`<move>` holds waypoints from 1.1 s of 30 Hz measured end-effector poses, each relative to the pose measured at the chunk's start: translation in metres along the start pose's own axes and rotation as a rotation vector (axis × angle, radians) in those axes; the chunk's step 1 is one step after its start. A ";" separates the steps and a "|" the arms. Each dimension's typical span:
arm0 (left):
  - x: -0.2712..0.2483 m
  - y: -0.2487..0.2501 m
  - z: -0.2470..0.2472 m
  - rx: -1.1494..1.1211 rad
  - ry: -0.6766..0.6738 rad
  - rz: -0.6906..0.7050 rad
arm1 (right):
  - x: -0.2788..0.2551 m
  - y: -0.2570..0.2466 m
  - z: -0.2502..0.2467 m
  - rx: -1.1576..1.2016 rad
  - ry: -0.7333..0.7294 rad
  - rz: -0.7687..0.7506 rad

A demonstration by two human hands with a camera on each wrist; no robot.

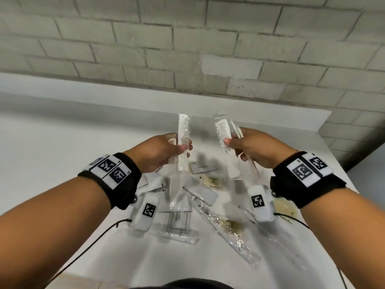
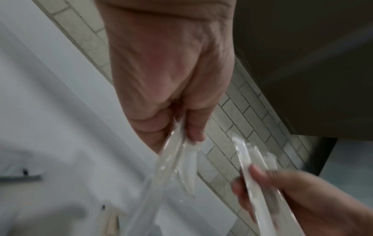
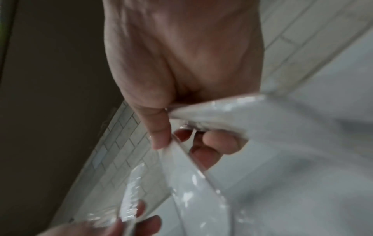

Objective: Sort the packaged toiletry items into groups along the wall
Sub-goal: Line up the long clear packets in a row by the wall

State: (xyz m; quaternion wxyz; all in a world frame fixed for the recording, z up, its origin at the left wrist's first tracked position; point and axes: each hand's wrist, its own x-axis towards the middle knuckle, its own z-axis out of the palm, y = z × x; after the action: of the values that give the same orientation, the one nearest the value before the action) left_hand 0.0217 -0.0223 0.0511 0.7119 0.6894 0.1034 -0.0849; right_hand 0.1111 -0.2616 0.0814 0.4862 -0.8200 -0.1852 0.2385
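Gripping a wrapped white comb [image 1: 183,134] upright between thumb and curled fingers, the left hand [image 1: 158,152] is raised above the white table [image 1: 62,142]; a second comb shows behind it in the same grip. Opposite, the right hand [image 1: 256,148] pinches another wrapped comb [image 1: 224,132] together with a thin wrapped stick-like item [image 1: 237,130], its kind unclear. Both hands are apart, with a gap between the two packets. Beyond them a bare strip of table runs to the grey brick wall [image 1: 187,49], and more bare surface spreads to the left. On the right the table ends at a corner [image 1: 327,115], where the wall steps back. Below the hands lies the unsorted pile of packaged toiletries [image 1: 198,197]: flat white sachets, small tan packets, a clear bag with printed text and a long clear sleeve, overlapping one another near the table's near edge. In the wrist views each hand's fingers close on crinkled clear wrapping [image 2: 177,159], [image 3: 181,159]; blur hides the finer detail there.
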 end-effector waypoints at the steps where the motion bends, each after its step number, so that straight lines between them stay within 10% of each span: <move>1: 0.004 0.002 -0.005 0.011 0.022 0.005 | 0.008 -0.009 0.011 0.109 -0.038 -0.016; 6: 0.034 0.012 -0.053 0.092 0.120 0.010 | 0.073 -0.051 0.094 0.479 -0.081 0.005; 15: 0.119 0.025 -0.178 0.460 0.089 -0.035 | 0.218 -0.076 0.168 0.398 0.180 0.146; 24: 0.168 0.025 -0.256 1.197 0.080 0.059 | 0.268 -0.045 0.137 -0.337 0.545 0.389; 33: 0.155 -0.033 -0.228 1.441 -0.178 -0.055 | 0.271 -0.049 0.156 -0.632 0.319 0.256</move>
State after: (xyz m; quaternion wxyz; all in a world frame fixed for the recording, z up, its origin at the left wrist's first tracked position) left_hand 0.1552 0.2080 -0.0278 0.0844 0.9748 -0.0192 -0.2054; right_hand 0.2399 0.0164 0.0035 0.1980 -0.9729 -0.0678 0.0977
